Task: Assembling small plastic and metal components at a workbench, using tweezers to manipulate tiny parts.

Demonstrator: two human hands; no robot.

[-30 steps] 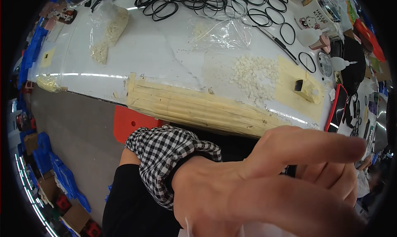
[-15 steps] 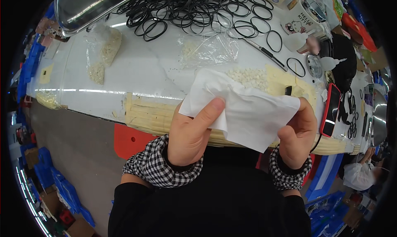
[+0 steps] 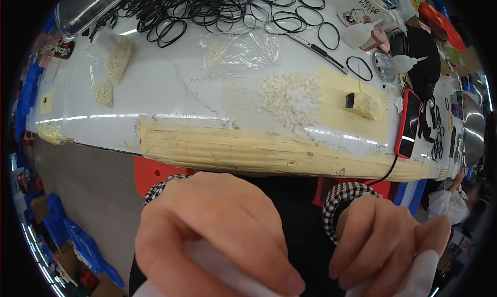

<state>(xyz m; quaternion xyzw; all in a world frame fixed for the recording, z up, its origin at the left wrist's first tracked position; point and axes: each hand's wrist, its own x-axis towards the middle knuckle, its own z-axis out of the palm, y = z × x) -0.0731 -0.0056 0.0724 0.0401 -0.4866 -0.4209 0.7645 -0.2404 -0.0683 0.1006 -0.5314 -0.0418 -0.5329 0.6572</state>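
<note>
Right up close at the bottom of the frame, we see the left hand (image 3: 217,229) curled around a white tissue (image 3: 228,276), fingers folded over it. Lower right, the right hand (image 3: 383,240) pinches the same tissue's other end, grip tight. Past the checked cuffs (image 3: 344,198), the taped table edge (image 3: 259,152) crosses mid-frame. On it sits a pile of small white pieces (image 3: 290,97), a red phone (image 3: 407,123) at right, and black rubber rings (image 3: 207,7) across the top

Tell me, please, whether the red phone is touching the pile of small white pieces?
Apart: the head view shows the red phone at the table's right, with bare taped surface between it and the white pieces.
</note>
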